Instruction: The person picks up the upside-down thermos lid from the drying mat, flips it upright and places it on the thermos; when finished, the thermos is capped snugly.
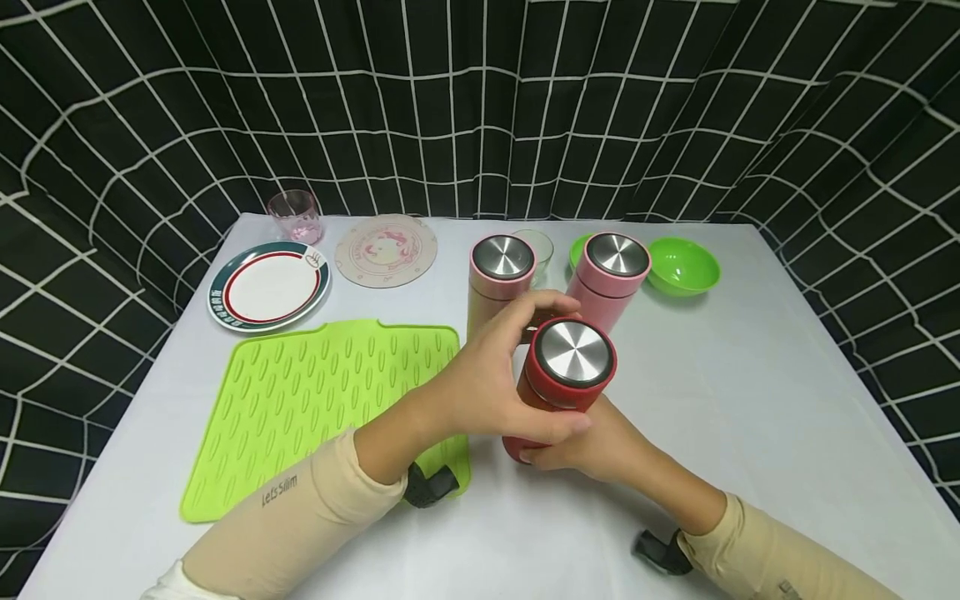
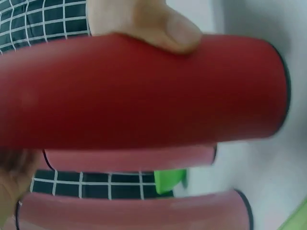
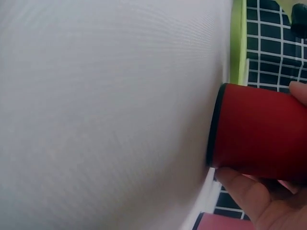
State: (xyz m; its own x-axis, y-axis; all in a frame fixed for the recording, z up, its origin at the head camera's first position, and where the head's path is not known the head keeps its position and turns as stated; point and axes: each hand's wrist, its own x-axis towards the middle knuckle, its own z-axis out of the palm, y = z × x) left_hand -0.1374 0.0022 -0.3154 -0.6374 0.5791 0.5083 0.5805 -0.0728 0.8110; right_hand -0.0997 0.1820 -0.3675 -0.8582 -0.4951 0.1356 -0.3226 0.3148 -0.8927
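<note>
Both hands hold a red thermos (image 1: 573, 354) with a shiny steel-topped lid. My left hand (image 1: 487, 383) grips its upper part, thumb on the near side and fingers reaching round the far side. Lower down, my right hand (image 1: 603, 442) clasps the body near the base. In the right wrist view the dark-rimmed base of the red thermos (image 3: 259, 134) is close over the white cloth, with fingers (image 3: 247, 194) curled beneath its side. Just behind stand a pale pink thermos (image 1: 501, 283) and a deeper pink thermos (image 1: 609, 283), both upright with steel-topped lids.
A lime-green drying mat (image 1: 315, 392) lies left on the white-covered table (image 1: 750, 400). Behind it are a rimmed plate (image 1: 270, 285), a pinkish glass (image 1: 295, 217) and a round patterned mat (image 1: 386, 250). A clear glass (image 1: 542, 254) and green bowl (image 1: 682, 267) stand at the back.
</note>
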